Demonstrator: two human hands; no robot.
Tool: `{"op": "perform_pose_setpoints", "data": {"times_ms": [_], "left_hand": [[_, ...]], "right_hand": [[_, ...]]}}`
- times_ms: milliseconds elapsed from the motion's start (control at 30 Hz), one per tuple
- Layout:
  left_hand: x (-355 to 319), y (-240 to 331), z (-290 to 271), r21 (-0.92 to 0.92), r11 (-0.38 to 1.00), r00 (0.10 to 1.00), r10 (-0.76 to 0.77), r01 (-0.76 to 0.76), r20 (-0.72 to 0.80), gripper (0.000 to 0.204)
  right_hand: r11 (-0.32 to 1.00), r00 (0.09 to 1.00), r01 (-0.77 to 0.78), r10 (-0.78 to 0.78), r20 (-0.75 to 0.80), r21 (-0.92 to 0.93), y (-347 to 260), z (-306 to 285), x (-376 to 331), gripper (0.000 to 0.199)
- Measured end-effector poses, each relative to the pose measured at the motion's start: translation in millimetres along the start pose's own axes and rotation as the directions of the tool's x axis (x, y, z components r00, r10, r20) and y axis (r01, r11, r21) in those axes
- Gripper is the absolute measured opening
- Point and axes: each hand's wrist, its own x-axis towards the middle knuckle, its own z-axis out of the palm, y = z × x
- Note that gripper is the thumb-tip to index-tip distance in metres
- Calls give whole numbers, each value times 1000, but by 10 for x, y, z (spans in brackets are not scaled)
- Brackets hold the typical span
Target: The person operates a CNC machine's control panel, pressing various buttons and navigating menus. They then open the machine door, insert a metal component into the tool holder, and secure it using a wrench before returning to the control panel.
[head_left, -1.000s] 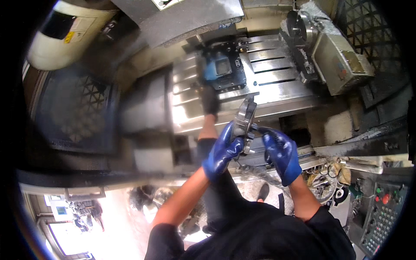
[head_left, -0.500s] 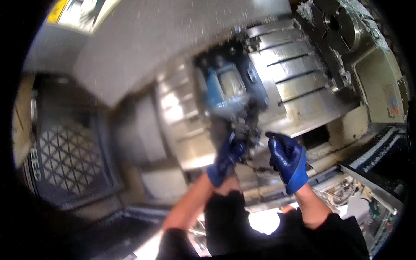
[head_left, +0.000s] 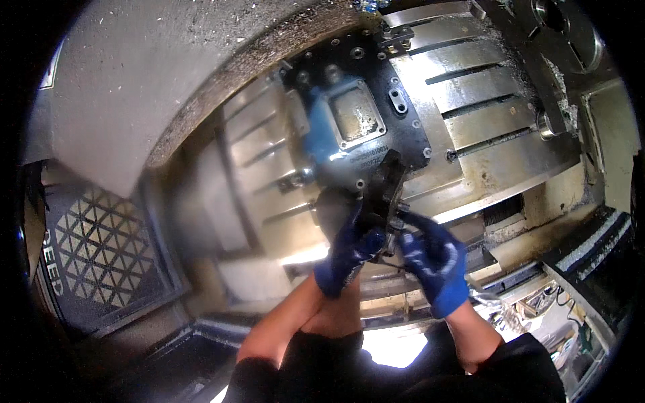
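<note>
My left hand (head_left: 349,254), in a dark blue glove, is closed round the lower end of a dark metal block (head_left: 387,187) with bolts along its right side. The block stands tilted over the near edge of a black fixture plate (head_left: 375,66). My right hand (head_left: 435,260), gloved alike, has its fingers bent together at a small bolt (head_left: 396,226) on the block's right side. Its fingertips are partly hidden. The plate carries a square metal-rimmed window (head_left: 351,115) and a small two-holed link (head_left: 398,101).
A slotted steel machine table (head_left: 470,124) lies under the plate, with a clamp (head_left: 396,40) at the plate's far right corner. A round chuck-like part (head_left: 568,33) stands far right amid metal chips. At left are a grey sloping cover (head_left: 114,101) and a latticed dark panel (head_left: 104,248).
My right hand has moved left, from apart to touching the bolts on the dark block. My left hand keeps its hold. The view has shifted and grown sharper.
</note>
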Motion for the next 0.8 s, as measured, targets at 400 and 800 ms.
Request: {"op": "perform_pose_setpoints", "data": {"times_ms": [400,800], "left_hand": [[-81,241,40,-155,988,993,-26,8,-114,51],[-135,199,-32,104,994,984,-7,26,-179,53]], "right_hand": [[897,897,432,-418,143,-90,105,93,232,33],[822,851,504,-421,313,-265,202,-3,631,35]]}}
